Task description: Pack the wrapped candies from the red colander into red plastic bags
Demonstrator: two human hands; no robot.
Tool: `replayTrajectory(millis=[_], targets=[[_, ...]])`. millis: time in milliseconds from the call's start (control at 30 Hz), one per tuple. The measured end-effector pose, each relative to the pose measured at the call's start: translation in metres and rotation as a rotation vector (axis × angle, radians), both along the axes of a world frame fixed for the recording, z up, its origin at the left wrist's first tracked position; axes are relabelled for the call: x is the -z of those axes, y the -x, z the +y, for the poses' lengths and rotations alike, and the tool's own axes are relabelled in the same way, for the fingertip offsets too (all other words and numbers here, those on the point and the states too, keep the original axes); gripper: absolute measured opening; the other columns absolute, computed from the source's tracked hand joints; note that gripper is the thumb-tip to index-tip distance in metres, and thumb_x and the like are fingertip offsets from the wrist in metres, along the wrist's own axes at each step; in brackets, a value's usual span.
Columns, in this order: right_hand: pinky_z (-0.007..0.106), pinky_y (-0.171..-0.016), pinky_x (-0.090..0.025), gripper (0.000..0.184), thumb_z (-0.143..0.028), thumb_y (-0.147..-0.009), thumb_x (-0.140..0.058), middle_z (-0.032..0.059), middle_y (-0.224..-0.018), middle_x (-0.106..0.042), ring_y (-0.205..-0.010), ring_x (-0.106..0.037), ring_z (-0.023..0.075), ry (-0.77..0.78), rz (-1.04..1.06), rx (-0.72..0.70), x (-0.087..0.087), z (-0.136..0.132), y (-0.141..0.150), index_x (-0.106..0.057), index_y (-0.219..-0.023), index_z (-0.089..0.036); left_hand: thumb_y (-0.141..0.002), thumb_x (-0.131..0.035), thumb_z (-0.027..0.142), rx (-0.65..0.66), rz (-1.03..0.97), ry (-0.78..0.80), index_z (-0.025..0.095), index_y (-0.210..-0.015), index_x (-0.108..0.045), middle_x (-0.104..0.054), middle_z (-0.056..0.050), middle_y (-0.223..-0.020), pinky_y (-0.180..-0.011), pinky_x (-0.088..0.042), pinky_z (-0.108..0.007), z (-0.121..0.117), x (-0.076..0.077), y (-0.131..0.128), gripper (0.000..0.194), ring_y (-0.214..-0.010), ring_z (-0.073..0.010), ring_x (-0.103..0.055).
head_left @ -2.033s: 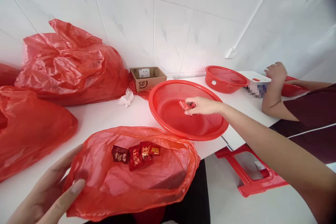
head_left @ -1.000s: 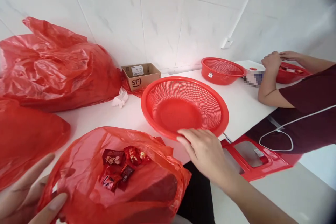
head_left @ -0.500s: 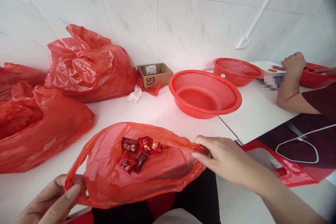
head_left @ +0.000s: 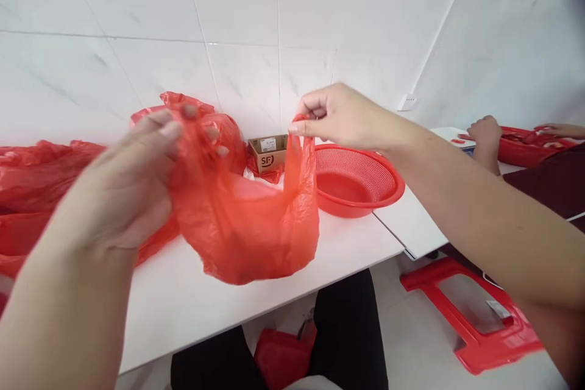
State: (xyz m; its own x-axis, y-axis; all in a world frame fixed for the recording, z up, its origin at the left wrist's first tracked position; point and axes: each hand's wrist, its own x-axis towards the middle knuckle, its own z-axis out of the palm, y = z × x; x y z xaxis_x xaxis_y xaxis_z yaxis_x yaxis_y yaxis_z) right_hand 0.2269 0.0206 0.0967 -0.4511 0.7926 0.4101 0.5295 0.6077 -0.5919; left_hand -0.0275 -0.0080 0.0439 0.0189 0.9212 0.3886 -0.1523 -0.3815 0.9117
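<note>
A thin red plastic bag [head_left: 256,231] hangs between my hands above the white table [head_left: 192,311], its bottom sagging. My left hand [head_left: 141,177], somewhat blurred, grips the bag's left handle. The other handle is pinched between thumb and fingers of my right hand [head_left: 329,113]. Darker shapes show faintly through the bag's bottom; the wrapped sweets seen in it earlier are otherwise hidden. Just behind the bag, to the right, stands a red plastic colander [head_left: 361,186].
Full red bags [head_left: 46,177] sit on the left, partly behind my left arm. By the wall stands a small cardboard box [head_left: 269,155]. On the right, another person's hand [head_left: 485,131] is near a red basket [head_left: 521,149]. A red stool [head_left: 475,329] is on the floor.
Both hands have lifted the bag up off my lap side by its handles and drawn closer together. Its wide mouth has narrowed, and the sweets have gone out of sight. My view has tilted upward.
</note>
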Motion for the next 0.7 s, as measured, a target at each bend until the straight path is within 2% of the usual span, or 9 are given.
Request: replayTrajectory(millis=[100,167,233,300,367,433,567,633,700], targets=[[0.019,-0.055,-0.040,0.014,-0.020,-0.087,-0.064,-0.0031,-0.066,-0.054,-0.063,-0.055,0.0077,-0.060,-0.019,-0.089,-0.008,-0.004,0.015,-0.062,-0.075,-0.014,-0.085,-0.066,0.030,0.228,0.174,0.046,0.024,-0.125,-0.056,-0.064,-0.001,-0.082,-0.067,-0.056,-0.027,0.004,-0.005,-0.012,0.042,-0.077,-0.0173,-0.065],[0.018,-0.053,-0.040,0.016,-0.021,-0.087,-0.064,-0.0036,-0.065,-0.054,-0.060,-0.054,0.0065,-0.034,-0.073,-0.170,-0.011,-0.011,0.030,-0.061,-0.073,-0.013,-0.083,-0.068,0.030,0.331,0.374,0.068,0.025,-0.127,-0.055,-0.061,0.002,-0.074,-0.064,-0.054,-0.024,0.006,-0.005,-0.017,0.047,-0.069,-0.0134,-0.062],[0.017,-0.049,-0.039,0.018,-0.020,-0.085,-0.065,-0.0043,-0.064,-0.054,-0.055,-0.051,0.0049,-0.010,-0.090,-0.244,-0.009,-0.015,0.046,-0.058,-0.071,-0.013,-0.083,-0.068,0.035,0.393,0.565,0.104,0.024,-0.123,-0.059,-0.060,0.002,-0.077,-0.061,-0.050,-0.018,0.008,-0.006,-0.022,0.042,-0.063,-0.0083,-0.055],[0.016,-0.044,-0.038,0.014,-0.022,-0.086,-0.064,-0.0048,-0.067,-0.056,-0.051,-0.048,0.0040,-0.002,-0.024,-0.317,-0.002,-0.014,0.057,-0.056,-0.077,-0.015,-0.086,-0.061,0.043,0.410,0.659,0.143,0.022,-0.113,-0.065,-0.061,0.001,-0.086,-0.055,-0.046,-0.014,0.009,-0.005,-0.027,0.035,-0.057,-0.0043,-0.045],[0.017,-0.041,-0.039,0.012,-0.027,-0.088,-0.063,-0.0042,-0.077,-0.059,-0.049,-0.049,0.0040,0.024,0.080,-0.357,0.011,-0.007,0.060,-0.055,-0.091,-0.018,-0.089,-0.053,0.049,0.402,0.630,0.164,0.020,-0.101,-0.068,-0.060,0.001,-0.089,-0.052,-0.043,-0.013,0.009,-0.003,-0.028,0.034,-0.052,-0.0029,-0.035],[0.019,-0.045,-0.044,0.017,-0.028,-0.089,-0.060,-0.0028,-0.086,-0.060,-0.052,-0.053,0.0054,0.095,0.153,-0.351,0.029,0.002,0.057,-0.051,-0.101,-0.021,-0.091,-0.050,0.048,0.407,0.550,0.203,0.019,-0.092,-0.066,-0.054,0.003,-0.076,-0.051,-0.040,-0.013,0.011,0.002,-0.027,0.033,-0.051,-0.0035,-0.030],[0.025,-0.066,-0.053,0.011,-0.019,-0.088,-0.057,-0.0023,-0.078,-0.059,-0.070,-0.059,0.0099,0.243,0.218,-0.321,0.063,0.013,0.044,-0.049,-0.096,-0.020,-0.092,-0.049,0.046,0.456,0.415,0.303,0.019,-0.078,-0.060,-0.028,0.007,-0.053,-0.047,-0.036,-0.016,0.023,0.019,-0.021,0.032,-0.046,-0.0061,-0.027],[0.026,-0.069,-0.053,0.013,-0.016,-0.086,-0.059,-0.0031,-0.077,-0.057,-0.072,-0.058,0.0099,0.248,0.280,-0.295,0.071,0.008,0.039,-0.049,-0.095,-0.020,-0.093,-0.048,0.045,0.475,0.382,0.316,0.019,-0.075,-0.058,-0.039,0.005,-0.051,-0.049,-0.039,-0.018,0.030,0.027,-0.018,0.033,-0.046,-0.0074,-0.034],[0.026,-0.070,-0.052,0.016,-0.017,-0.085,-0.061,-0.0034,-0.079,-0.056,-0.072,-0.057,0.0094,0.228,0.326,-0.308,0.073,-0.002,0.035,-0.050,-0.096,-0.020,-0.092,-0.050,0.043,0.509,0.386,0.288,0.019,-0.076,-0.061,-0.056,0.000,-0.060,-0.055,-0.044,-0.021,0.034,0.031,-0.016,0.032,-0.052,-0.0094,-0.046]])
